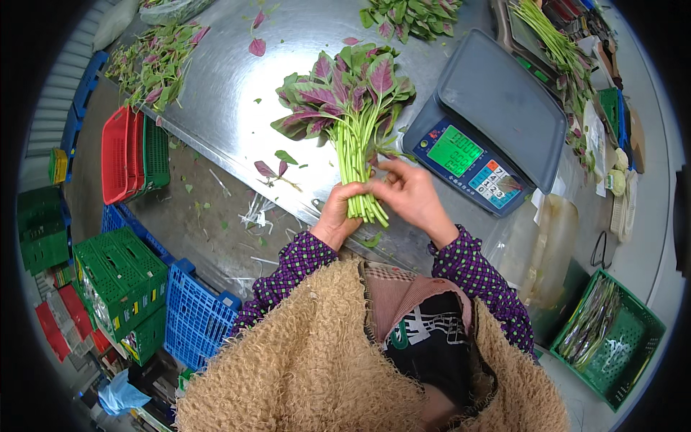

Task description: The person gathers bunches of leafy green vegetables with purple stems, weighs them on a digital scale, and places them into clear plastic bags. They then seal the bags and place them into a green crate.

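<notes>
A bunch of red-and-green amaranth [356, 113] stands out over the steel table, its leaves pointing away from me and its cut stem ends towards me. My left hand [337, 213] is wrapped around the lower stems, thumb across the front. At the right side of the stems is my right hand [413, 191], fingers curled and its thumb close to the left thumb. Small side leaves [391, 151] lie by its fingertips; whether they are pinched is hidden. A digital scale [448, 148] with a lit green display and a bare grey pan sits to the right.
Loose amaranth sprigs [156, 67] pile at the steel table's [216, 102] left edge. Another bunch [413, 19] lies at the back. Red basket [121, 156], green crates [121, 275] and blue crate [197, 318] stand left. A green crate [637, 345] holding stems is at lower right.
</notes>
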A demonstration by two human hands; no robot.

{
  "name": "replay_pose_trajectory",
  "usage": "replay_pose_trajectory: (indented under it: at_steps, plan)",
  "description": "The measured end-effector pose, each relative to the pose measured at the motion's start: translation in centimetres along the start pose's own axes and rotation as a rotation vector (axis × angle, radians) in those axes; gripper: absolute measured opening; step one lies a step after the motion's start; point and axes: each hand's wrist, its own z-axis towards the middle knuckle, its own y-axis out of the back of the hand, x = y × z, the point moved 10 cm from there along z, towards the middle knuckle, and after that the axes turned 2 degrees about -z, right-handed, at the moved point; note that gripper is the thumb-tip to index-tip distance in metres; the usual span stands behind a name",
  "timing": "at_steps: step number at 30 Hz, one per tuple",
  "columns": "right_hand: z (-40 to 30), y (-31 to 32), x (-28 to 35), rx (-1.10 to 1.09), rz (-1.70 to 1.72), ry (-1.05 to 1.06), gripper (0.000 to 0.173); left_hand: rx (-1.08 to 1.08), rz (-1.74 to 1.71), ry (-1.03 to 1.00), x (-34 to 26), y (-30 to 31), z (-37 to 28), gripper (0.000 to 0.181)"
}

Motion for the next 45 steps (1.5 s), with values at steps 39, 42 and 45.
replay_pose_trajectory:
  at_steps: [39,42,45]
  plan:
    - [-2.0,-6.3,-2.7,0.293,0.499,-0.224,0.04,-0.123,0.882,-0.318,-1.2,-4.0,-5.2,0.036]
    - [-5.6,-5.8,-4.8,0.206,0.707,-0.373,0.039,-0.139,1.368,-0.011,2.1,-1.5,-5.9,0.069]
    - [-6.2,-6.7,-9.0,0.205,0.747,-0.462,0.045,0.031,1.373,0.164,4.1,-0.8,-6.9,0.055]
